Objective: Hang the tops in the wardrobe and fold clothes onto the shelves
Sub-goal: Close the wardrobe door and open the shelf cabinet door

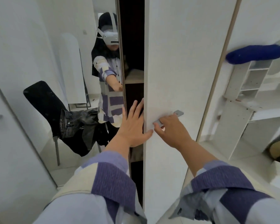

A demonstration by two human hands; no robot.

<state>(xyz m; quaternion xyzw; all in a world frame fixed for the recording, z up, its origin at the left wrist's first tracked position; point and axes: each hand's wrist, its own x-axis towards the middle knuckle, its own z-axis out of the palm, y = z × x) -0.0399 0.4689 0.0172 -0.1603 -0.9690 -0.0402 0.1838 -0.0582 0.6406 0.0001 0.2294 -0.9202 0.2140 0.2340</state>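
Right hand [171, 130] curled round handle [176, 114] on door [176, 62]; left hand [132, 125] flat, fingers spread, holding nothing, thumb on door edge.

mirrored door [55, 46] left, dark gap [132, 46] between, white door [176, 62] right

The tall white wardrobe door [176, 70] stands ajar, its edge under the left fingers [137, 109], its small grey metal handle [176, 114] under the right fingers [160, 126]. Beyond the left fingers, the dark wardrobe interior [132, 46] shows a shelf.
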